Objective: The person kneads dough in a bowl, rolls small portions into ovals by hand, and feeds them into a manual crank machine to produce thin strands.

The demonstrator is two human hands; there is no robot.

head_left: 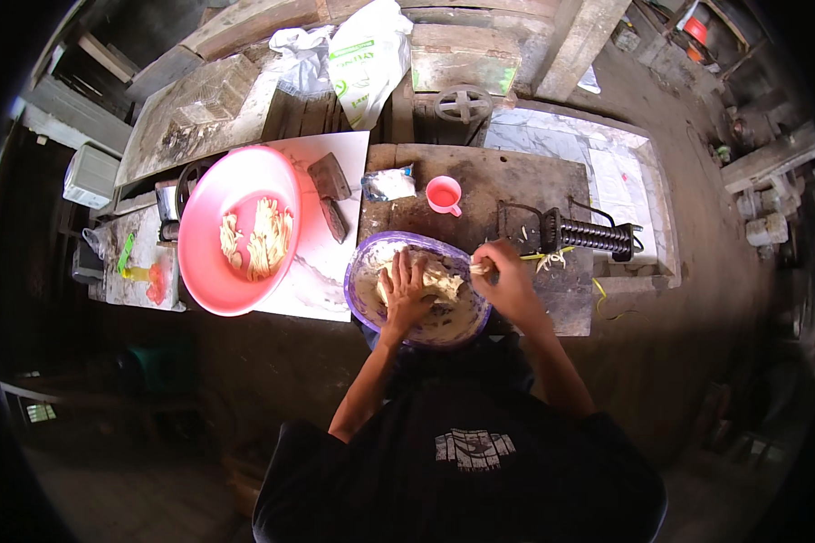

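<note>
Near the desk's front edge sits a purple basin; beside it, a pink basin overhangs the left end. Left hand presses spread into pale dough; right hand pinches what seems a dough strip.

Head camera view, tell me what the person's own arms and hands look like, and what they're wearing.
Both forearms come up from the lower edge bare, with no long sleeves, gloves, watch or bands that I can make out. The left hand and right hand are uncovered. The person wears a dark short-sleeved shirt with a pale printed design on it; rings are too small to tell.
</note>
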